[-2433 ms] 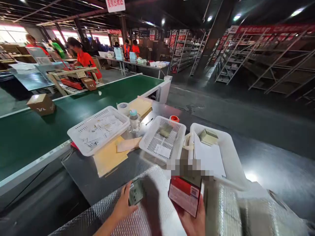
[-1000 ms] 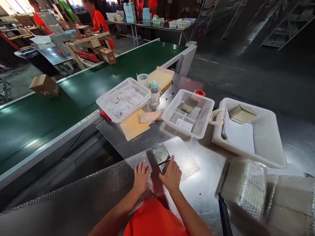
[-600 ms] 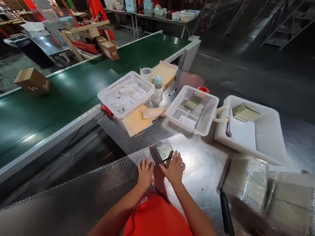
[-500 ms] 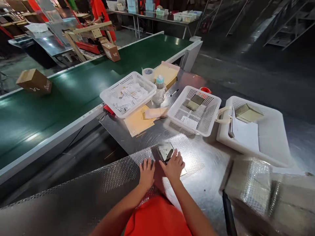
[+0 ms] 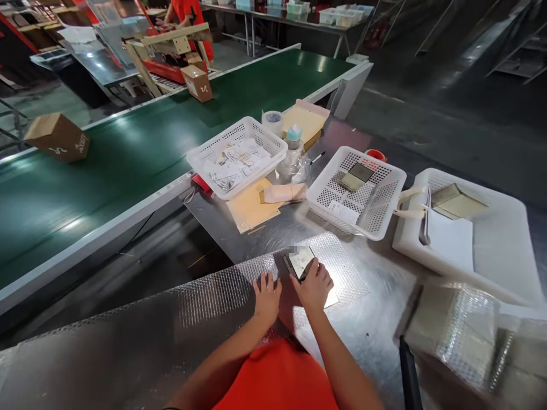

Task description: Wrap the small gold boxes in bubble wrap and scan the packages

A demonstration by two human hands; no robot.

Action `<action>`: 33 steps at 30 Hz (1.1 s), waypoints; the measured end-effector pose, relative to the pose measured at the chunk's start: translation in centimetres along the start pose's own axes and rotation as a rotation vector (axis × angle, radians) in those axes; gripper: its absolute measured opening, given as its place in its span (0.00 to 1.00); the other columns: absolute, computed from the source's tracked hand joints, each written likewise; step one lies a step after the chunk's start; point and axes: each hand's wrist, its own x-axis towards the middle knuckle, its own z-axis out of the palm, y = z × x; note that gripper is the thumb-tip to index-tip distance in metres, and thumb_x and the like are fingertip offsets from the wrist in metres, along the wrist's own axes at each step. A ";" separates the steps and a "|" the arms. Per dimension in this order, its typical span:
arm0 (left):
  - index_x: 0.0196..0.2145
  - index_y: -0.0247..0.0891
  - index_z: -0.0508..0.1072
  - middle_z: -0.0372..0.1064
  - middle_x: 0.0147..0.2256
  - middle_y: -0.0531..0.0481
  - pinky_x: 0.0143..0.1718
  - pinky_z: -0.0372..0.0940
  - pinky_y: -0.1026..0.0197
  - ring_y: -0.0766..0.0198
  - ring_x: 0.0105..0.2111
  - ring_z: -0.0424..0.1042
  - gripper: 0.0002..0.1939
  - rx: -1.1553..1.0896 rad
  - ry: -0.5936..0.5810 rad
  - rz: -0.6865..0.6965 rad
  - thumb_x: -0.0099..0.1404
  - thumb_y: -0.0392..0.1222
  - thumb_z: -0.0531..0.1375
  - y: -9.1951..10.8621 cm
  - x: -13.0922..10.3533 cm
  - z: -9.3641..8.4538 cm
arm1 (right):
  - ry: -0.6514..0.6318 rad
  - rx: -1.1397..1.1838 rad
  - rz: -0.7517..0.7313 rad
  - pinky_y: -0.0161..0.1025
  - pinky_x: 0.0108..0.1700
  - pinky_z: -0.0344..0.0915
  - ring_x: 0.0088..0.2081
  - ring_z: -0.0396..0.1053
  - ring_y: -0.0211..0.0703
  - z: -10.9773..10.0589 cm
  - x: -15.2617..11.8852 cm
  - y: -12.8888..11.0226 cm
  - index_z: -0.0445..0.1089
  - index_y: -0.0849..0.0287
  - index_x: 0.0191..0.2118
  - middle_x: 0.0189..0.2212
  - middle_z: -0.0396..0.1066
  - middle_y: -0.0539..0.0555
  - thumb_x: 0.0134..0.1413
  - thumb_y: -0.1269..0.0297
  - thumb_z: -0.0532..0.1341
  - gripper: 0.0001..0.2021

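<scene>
A long sheet of bubble wrap [image 5: 213,299] lies over the metal table [image 5: 367,307]. On its right part rests a small dark box with a white label [image 5: 301,261]. My left hand [image 5: 267,299] lies flat on the wrap with its fingers spread, left of the box, holding nothing. My right hand [image 5: 314,285] touches the near right edge of the box, thumb and fingers around that corner. A white paper [image 5: 331,299] shows partly beside my right hand.
Beyond the wrap are a white basket of papers [image 5: 237,159], yellow envelopes [image 5: 252,208] and a basket with a small box [image 5: 356,193]. At right stand a white bin [image 5: 504,239] and wrapped packages [image 5: 453,327]. A green conveyor [image 5: 145,148] carries cartons; a person in red [image 5: 188,11] stands behind.
The view has shifted, so most things sit slightly further right or lower in it. My hands keep nearly the same places on the wrap and at the box.
</scene>
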 end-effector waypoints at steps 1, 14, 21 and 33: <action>0.67 0.40 0.54 0.44 0.68 0.34 0.63 0.44 0.29 0.37 0.67 0.45 0.46 0.004 0.019 0.000 0.54 0.39 0.67 -0.1 0.0 -0.1 | -0.002 -0.001 -0.007 0.57 0.53 0.54 0.53 0.58 0.66 0.0 0.0 0.1 0.53 0.73 0.63 0.55 0.60 0.75 0.54 0.49 0.59 0.39; 0.69 0.39 0.46 0.25 0.69 0.35 0.61 0.31 0.24 0.36 0.69 0.29 0.60 0.020 -0.001 0.148 0.45 0.52 0.71 -1.4 3.7 0.2 | 0.074 0.052 0.006 0.55 0.50 0.58 0.51 0.59 0.64 0.0 -1.3 1.4 0.55 0.70 0.60 0.52 0.60 0.72 0.58 0.47 0.55 0.34; 0.69 0.39 0.45 0.24 0.70 0.36 0.61 0.29 0.24 0.37 0.69 0.27 0.59 0.008 -0.024 0.158 0.47 0.54 0.70 -1.4 3.6 0.1 | 0.098 0.076 -0.001 0.57 0.52 0.56 0.53 0.57 0.64 0.5 -1.3 1.4 0.57 0.66 0.59 0.55 0.57 0.71 0.56 0.49 0.56 0.31; 0.69 0.38 0.44 0.24 0.70 0.37 0.62 0.28 0.25 0.38 0.69 0.27 0.59 0.012 -0.054 0.162 0.48 0.51 0.69 -1.6 3.7 0.0 | 0.055 0.118 0.036 0.58 0.53 0.55 0.54 0.56 0.64 0.3 -0.3 0.1 0.57 0.63 0.60 0.55 0.57 0.69 0.54 0.53 0.57 0.30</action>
